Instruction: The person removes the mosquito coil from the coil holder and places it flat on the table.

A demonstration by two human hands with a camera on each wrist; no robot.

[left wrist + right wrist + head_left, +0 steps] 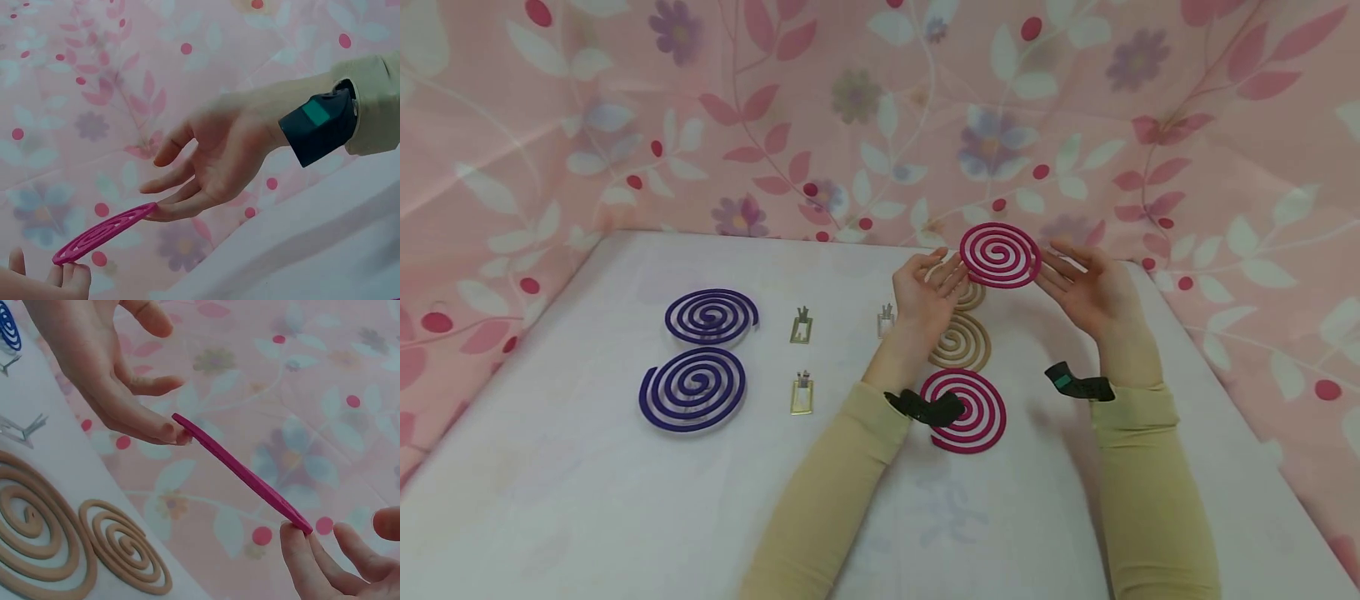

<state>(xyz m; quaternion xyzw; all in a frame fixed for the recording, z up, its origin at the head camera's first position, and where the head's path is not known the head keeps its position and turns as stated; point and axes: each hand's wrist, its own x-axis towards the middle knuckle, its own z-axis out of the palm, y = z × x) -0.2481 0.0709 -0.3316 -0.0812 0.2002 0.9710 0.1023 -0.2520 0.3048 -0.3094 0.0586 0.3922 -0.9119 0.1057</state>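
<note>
A pink spiral mosquito coil (997,252) is raised over the far right of the table, spanning the space between both hands. My left hand (927,298) touches its left edge with extended fingers, palm turned up. On the opposite edge, the extended fingers of my right hand (1088,293) touch the rim. Both thumbs stay off the coil; the right wrist view shows it tilted, its edges at the fingertips (292,540). Below lie two tan coils (955,340), partly hidden by the left hand, and another pink coil (1000,408), partly behind the left wristband.
Two dark purple coils, a far one (711,317) and a near one (700,383), lie on the left of the white table (587,500). Small metal coil stands (802,409) sit in the middle, one (886,312) beside the left hand. Floral cloth (850,125) hangs behind.
</note>
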